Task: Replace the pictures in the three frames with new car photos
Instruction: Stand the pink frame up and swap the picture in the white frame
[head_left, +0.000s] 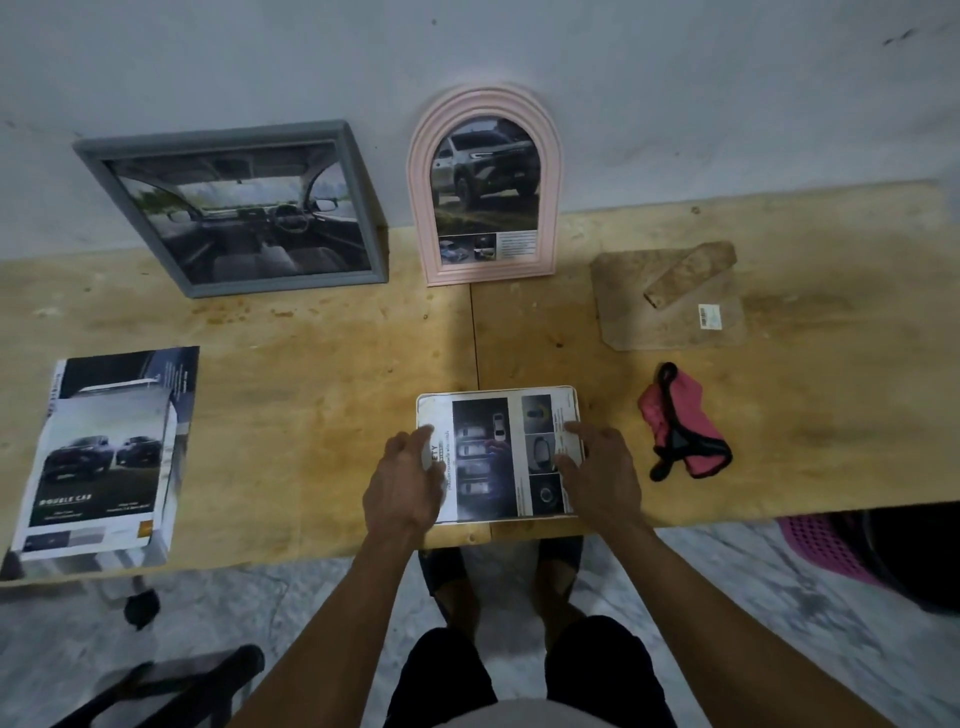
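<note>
A white frame (498, 395) lies flat near the table's front edge with a car photo sheet (491, 457) laid in it. My left hand (402, 480) presses on the sheet's left side with fingers spread. My right hand (597, 467) presses on its right side, fingers straight. A grey square frame (93, 156) with a car-interior picture leans on the wall at the back left. Beside it a pink arched frame (421, 182) with a truck picture also leans on the wall. A brown backing board (670, 322) with its stand lies at the back right.
A stack of car brochures (104, 457) sits at the table's front left. A pink and black cloth (680, 423) lies right of the white frame. The wooden table (311, 364) ends just in front of me. A pink basket (821, 545) stands on the floor at the right.
</note>
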